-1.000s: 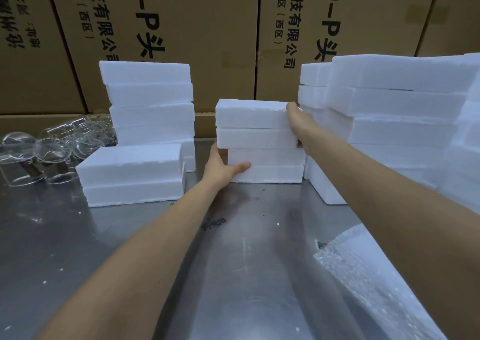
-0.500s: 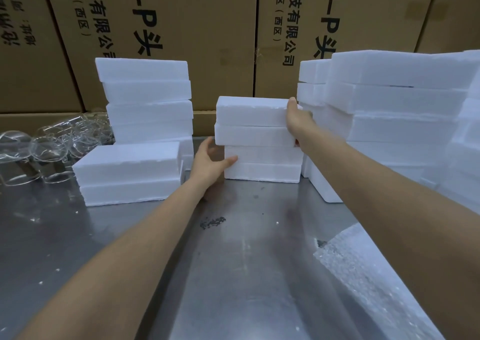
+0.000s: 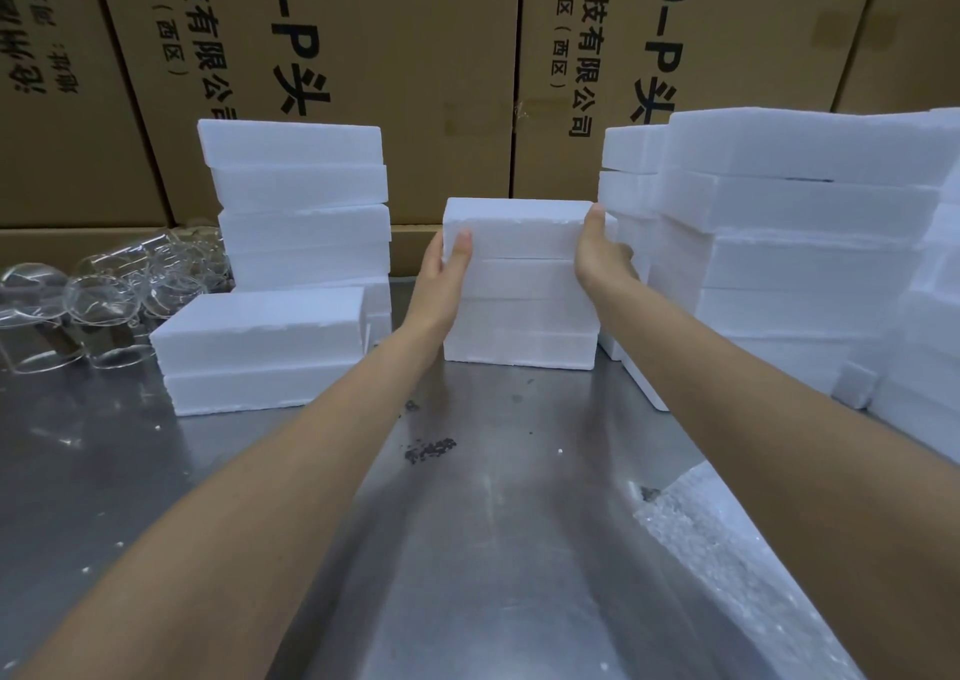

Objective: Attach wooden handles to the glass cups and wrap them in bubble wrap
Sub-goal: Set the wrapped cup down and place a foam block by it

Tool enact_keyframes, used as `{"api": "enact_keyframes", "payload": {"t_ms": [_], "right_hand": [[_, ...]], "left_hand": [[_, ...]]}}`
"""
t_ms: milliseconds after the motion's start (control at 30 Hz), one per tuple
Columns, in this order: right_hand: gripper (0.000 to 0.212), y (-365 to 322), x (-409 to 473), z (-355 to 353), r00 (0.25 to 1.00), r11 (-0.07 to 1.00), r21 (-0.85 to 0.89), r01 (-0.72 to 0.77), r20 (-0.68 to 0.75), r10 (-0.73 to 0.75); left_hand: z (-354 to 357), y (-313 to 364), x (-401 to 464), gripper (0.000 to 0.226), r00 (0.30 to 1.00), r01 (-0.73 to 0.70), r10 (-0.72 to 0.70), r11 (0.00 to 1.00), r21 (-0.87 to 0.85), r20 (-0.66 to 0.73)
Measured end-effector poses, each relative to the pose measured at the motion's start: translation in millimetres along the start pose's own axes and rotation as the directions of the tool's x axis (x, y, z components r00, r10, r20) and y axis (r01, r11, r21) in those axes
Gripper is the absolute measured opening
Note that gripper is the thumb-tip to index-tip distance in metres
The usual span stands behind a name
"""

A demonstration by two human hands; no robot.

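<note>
Tall brown cardboard cartons (image 3: 363, 55) printed with black characters stand as a wall along the back. In front of them lies a dull steel surface (image 3: 467, 549), scuffed and speckled with white crumbs and a small patch of dark grit. White foam blocks fill much of it: a large heap of foam blocks (image 3: 805, 242) on the right, a tall stack (image 3: 301, 206) at left centre with a low stack of two (image 3: 260, 352) just in front of it, and a middle stack (image 3: 519, 284) of four blocks between the forearms. Both arms reach forward to that middle stack. The left hand (image 3: 441, 274) lies flat against its left side, fingers straight and the thumb laid on the front face of the top block. The right hand (image 3: 597, 253) clasps the right side of the stack, the thumb up at the top block's corner and the fingers bent round the end, out of sight behind it. A sheet of bubble wrap (image 3: 727, 565) lies at the lower right, its corner on the surface. The glass cups (image 3: 93, 305) sit in a cluster at the far left, beside the low stack, well apart from both hands.
</note>
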State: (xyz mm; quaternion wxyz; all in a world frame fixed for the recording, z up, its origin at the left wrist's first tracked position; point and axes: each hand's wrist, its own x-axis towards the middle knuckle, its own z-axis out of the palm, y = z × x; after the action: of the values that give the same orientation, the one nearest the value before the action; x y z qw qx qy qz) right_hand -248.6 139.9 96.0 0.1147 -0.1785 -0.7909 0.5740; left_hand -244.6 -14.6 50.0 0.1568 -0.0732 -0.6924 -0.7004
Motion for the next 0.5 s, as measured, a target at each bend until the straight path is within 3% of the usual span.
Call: {"api": "enact_keyframes", "payload": {"t_ms": [233,500], "right_hand": [[0.083,2.0,-0.1,-3.8,1.0,0.999,-0.042,0.003,0.006,-0.003],[0.083,-1.7,2.1,0.8,1.0,1.0,-0.004,-0.001,0.005,0.001]], "left_hand": [[1.8,-1.8,3.6,0.047,0.999,-0.038,0.04,0.997,0.072,-0.028],[4.1,-5.7,6.0,0.06,0.994,0.013,0.007,0.983,0.183,-0.105]]}}
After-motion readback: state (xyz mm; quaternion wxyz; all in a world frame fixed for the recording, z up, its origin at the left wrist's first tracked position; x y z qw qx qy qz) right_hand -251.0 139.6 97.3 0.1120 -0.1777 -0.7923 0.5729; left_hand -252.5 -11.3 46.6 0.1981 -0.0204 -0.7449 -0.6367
